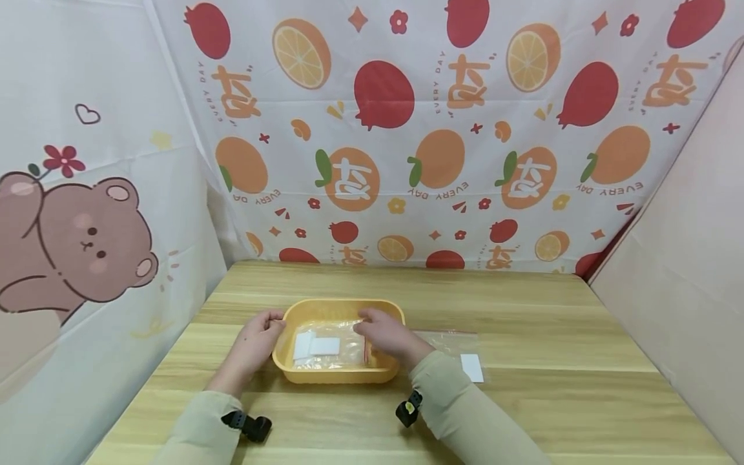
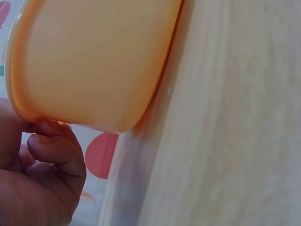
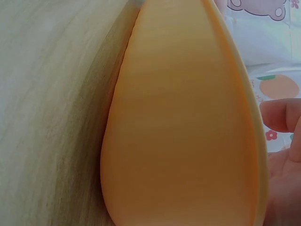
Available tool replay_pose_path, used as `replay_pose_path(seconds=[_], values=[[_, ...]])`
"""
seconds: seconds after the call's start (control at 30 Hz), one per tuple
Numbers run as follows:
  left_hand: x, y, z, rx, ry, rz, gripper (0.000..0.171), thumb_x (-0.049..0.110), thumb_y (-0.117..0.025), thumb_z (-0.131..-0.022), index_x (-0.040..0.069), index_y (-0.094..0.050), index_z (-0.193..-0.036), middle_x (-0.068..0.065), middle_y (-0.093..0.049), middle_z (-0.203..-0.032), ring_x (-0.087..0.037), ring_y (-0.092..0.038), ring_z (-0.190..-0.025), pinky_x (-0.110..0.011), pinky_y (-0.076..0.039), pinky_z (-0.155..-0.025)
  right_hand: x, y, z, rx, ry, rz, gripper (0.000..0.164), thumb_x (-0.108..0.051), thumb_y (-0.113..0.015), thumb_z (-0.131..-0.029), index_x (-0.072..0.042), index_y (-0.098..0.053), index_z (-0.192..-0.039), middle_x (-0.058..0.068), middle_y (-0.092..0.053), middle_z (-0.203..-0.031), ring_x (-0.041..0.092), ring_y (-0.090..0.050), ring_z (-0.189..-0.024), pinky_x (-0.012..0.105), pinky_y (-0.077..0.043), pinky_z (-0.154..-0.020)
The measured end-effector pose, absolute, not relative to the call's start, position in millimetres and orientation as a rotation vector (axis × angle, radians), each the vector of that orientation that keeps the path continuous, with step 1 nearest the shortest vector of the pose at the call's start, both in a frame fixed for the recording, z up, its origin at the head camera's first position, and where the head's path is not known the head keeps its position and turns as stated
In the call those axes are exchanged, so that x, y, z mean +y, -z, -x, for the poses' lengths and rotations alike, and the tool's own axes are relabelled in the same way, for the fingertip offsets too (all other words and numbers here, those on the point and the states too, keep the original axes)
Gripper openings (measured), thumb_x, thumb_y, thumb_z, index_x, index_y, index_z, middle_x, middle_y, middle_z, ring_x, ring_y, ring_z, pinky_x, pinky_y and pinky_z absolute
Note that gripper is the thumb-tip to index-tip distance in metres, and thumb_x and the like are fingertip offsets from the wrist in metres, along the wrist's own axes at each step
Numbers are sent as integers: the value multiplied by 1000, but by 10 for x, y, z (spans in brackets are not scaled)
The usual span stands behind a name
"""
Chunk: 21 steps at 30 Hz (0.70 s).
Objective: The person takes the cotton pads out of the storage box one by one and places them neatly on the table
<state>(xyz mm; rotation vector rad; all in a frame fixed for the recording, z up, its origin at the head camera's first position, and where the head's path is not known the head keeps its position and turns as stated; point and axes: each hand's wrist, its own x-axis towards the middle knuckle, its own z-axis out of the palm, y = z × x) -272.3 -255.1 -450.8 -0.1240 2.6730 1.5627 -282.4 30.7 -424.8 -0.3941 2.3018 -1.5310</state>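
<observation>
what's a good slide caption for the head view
Left grip on yellow tray, right grip over clear plastic inside.

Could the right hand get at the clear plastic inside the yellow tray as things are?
Probably yes: the right hand is over the yellow tray, whose top is open, and no lid seems to block the clear plastic.

A: Head view?
B: From above, facing forward and down; widest, farthest off. Left hand (image 1: 251,342) and right hand (image 1: 389,334) both in frame.
A: Left wrist?
B: Low, turned sideways, facing forward; close to orange basin's (image 1: 337,376) outer wall.
A: Right wrist?
B: Likewise low, sideways, close; faces forward-left.
A: Overlap?
B: Basin, table (image 1: 581,374), printed cloth (image 1: 430,77) in all three.
</observation>
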Motion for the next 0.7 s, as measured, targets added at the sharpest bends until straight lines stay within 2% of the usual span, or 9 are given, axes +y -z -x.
replay_pose_path(seconds=[0.33, 0.7], values=[[-2579, 4523, 2731, 2617, -1647, 108, 38, 29, -43, -109, 3, -52, -135, -18, -59, -122, -23, -64, -93, -32, -57, -72, 281, 4246, 2864, 2286, 1578, 374, 52, -22, -56, -102, 3, -47, -147, 19, -54, -141, 31, -56, -116, 49, -53, -88], [-2600, 4537, 2713, 2590, -1676, 106, 37, 28, -44, -109, 2, -52, -135, -19, -61, -118, -22, -65, -89, -33, -58, -69, 142, 4313, 2874, 2080, 1783, 299, 51, -17, -56, -102, 6, -44, -146, 26, -58, -131, 40, -61, -114, 51, -55, -89]])
